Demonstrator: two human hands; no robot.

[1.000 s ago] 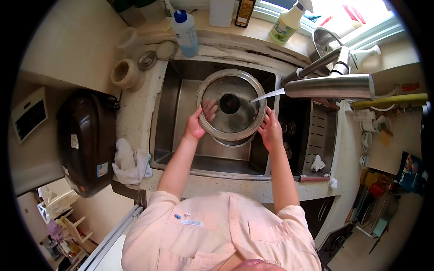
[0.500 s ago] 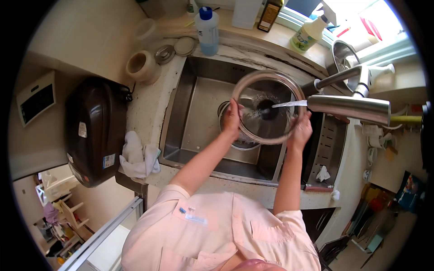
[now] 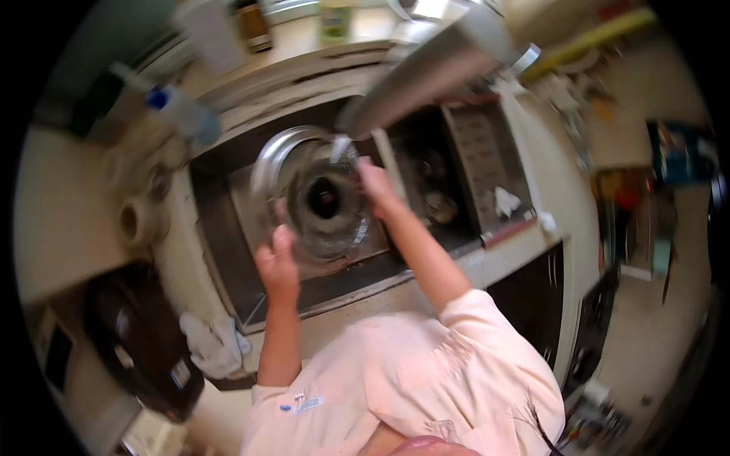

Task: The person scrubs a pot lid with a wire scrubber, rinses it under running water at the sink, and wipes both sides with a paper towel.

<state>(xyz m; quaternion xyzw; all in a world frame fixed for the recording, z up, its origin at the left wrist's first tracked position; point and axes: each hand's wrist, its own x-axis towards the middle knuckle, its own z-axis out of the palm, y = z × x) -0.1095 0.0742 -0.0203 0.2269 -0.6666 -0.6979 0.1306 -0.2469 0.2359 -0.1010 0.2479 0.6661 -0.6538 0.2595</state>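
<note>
A round glass pot lid point(image 3: 304, 197) with a steel rim and a black knob is held over the steel sink point(image 3: 220, 251), under water running from the faucet point(image 3: 426, 68). My left hand point(image 3: 277, 262) grips the lid's near-left rim. My right hand point(image 3: 374, 182) holds its right rim, close to the water stream. The picture is blurred by head motion, so finger detail is unclear. A pot or bowl below the lid is mostly hidden.
A dark appliance point(image 3: 137, 342) and a white cloth point(image 3: 213, 346) sit on the counter at left. Bottles point(image 3: 182, 110) line the sink's back ledge. A second basin with a rack point(image 3: 487, 167) lies to the right.
The view has swung and rotated sharply, now blurred. The lid stays under the running water, and both hands keep their grip on its rim.
</note>
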